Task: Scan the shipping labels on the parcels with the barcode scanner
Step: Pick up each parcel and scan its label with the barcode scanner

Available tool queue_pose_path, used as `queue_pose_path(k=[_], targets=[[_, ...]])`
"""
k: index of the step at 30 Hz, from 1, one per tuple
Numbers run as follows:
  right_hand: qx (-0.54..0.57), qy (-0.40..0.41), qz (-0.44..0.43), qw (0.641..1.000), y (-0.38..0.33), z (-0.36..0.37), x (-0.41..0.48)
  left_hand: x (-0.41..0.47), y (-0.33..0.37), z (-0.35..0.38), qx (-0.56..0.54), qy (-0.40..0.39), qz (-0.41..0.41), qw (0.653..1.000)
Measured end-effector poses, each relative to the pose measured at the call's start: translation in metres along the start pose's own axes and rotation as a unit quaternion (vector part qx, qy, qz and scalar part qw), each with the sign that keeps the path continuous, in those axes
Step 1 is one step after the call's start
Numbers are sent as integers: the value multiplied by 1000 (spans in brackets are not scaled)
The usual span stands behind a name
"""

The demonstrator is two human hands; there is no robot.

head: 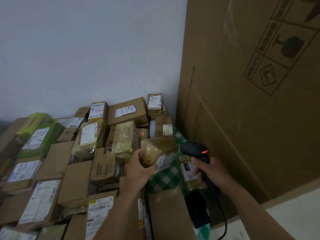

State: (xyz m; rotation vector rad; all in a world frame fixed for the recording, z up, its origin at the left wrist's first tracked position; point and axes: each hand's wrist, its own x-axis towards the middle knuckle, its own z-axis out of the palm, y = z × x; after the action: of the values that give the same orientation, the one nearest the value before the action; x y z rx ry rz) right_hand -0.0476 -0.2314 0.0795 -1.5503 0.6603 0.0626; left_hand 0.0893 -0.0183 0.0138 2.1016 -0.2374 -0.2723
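Head view: the left hand grips a small brown parcel, fingers and thumb curled round its near end, above the pile of parcels. Just right of it, the right hand wraps the handle of the black barcode scanner, whose red-lit head points left at the parcel. The parcel's long axis runs near-left to far-right. Its white shipping label shows on the near lower face, so it probably needs tilting toward the scanner. Glossy, crinkled tape covers the wrapping; the scanner is matte plastic.
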Motion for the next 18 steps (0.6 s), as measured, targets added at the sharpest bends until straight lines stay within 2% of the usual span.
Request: queue_pose_path(k=[4, 6, 9, 14, 18], targets=[[2, 26, 21, 999, 20, -5, 14, 0, -10, 26, 143, -20, 106, 984], [2, 30, 34, 999, 30, -6, 22, 3, -16, 39, 223, -21, 154, 962], [-2, 35, 49, 998, 46, -7, 35, 7, -25, 51, 323, -62, 186, 926], [6, 43, 119, 992, 74, -9, 51, 11, -35, 66, 373, -95, 244, 890], [-26, 45, 147, 988, 92, -8, 61, 16, -35, 72, 409, -131, 240, 871]])
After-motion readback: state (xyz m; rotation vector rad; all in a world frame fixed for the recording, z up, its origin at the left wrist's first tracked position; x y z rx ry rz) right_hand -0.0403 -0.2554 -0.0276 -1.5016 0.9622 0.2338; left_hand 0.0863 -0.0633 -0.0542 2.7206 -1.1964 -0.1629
